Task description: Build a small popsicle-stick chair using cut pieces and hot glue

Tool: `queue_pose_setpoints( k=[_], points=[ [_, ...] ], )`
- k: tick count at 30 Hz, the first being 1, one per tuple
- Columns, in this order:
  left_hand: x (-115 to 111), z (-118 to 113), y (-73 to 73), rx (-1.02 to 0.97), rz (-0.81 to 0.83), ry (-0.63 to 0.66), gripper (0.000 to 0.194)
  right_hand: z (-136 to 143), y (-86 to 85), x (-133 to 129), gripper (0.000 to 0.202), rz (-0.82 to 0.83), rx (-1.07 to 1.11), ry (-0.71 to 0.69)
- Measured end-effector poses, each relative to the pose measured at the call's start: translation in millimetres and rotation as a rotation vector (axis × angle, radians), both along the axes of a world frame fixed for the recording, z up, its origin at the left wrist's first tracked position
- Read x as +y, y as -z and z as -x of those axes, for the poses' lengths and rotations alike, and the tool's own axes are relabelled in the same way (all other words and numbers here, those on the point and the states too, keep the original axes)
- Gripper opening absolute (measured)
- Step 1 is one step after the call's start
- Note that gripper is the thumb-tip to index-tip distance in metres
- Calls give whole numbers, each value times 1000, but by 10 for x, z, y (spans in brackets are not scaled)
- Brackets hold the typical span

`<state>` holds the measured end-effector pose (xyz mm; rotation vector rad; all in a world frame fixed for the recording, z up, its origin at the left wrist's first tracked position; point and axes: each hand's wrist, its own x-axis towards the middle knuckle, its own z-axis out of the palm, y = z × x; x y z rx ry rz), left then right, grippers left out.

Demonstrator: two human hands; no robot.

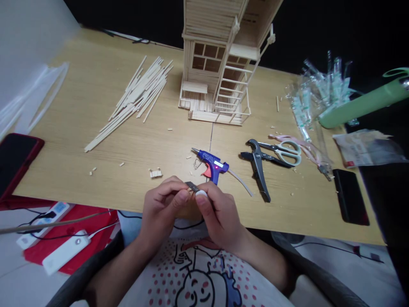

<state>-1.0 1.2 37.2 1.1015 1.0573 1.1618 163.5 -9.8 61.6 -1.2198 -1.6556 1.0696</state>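
Observation:
Both hands meet over the table's near edge. My right hand [220, 213] is closed on a small knife [193, 186], whose dark blade points left and whose white end shows under the thumb. My left hand [164, 207] is pinched at the blade's tip; whatever lies between its fingers is too small to make out. Just beyond the hands lies a blue glue gun [214, 164] with an orange trigger and a lit red light. A tiny piece made of short sticks [156, 173] sits to the left of it.
A wooden stick house [217, 64] stands at the back of the table [96, 179]. Loose sticks [137, 94] lie left. To the right are a black cutter [259, 170], scissors [287, 152], a green bottle [364, 102], plastic wrappers [306, 102] and a black phone [351, 197].

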Motion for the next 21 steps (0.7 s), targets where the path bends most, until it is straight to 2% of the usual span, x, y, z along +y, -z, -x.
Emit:
queue_pose_setpoints(
  k=[4, 9, 15, 21],
  points=[
    [-18, -8, -16, 11, 14, -16, 15, 17, 1, -7, 17, 36, 36, 4],
    [-11, 2, -85, 100, -91, -46, 6, 18, -10, -7, 19, 66, 70, -30],
    [-41, 12, -115, 39, -33, -21, 11, 9, -23, -17, 15, -23, -42, -72],
    [-16, 61, -119, 38, -70, 16, 7, -1, -70, -6, 18, -31, -148, -147]
  ],
)
